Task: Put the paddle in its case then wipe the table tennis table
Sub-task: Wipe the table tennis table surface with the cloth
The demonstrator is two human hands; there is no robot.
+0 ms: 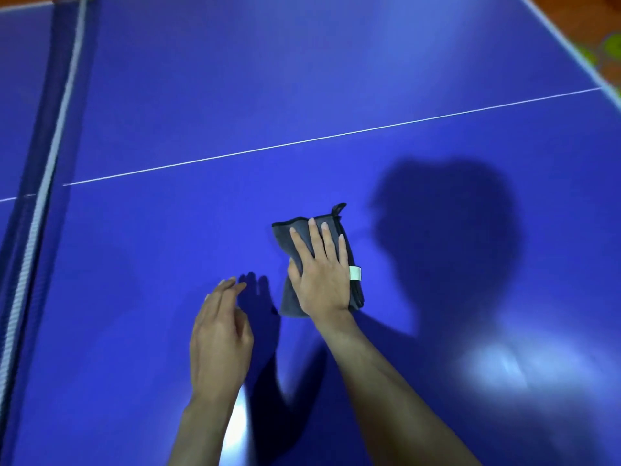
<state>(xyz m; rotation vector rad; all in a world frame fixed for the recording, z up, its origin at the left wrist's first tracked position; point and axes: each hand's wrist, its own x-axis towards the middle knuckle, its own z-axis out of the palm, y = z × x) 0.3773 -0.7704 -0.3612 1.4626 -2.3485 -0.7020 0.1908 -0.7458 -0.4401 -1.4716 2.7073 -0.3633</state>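
A folded dark grey cloth (pixel 285 235) with a black hem, a small hanging loop and a white tag lies on the blue table tennis table (pixel 336 79). My right hand (pixel 321 274) presses flat on the cloth with straight, spread fingers. My left hand (pixel 220 338) hovers just above the table to the left of the cloth, fingers relaxed, holding nothing. The paddle and its case are out of view.
The net (pixel 43 183) with its white top band runs along the left side. A white centre line (pixel 336 134) crosses the table ahead of my hands. The table's white-edged far side (pixel 568 45) borders an orange floor at the upper right.
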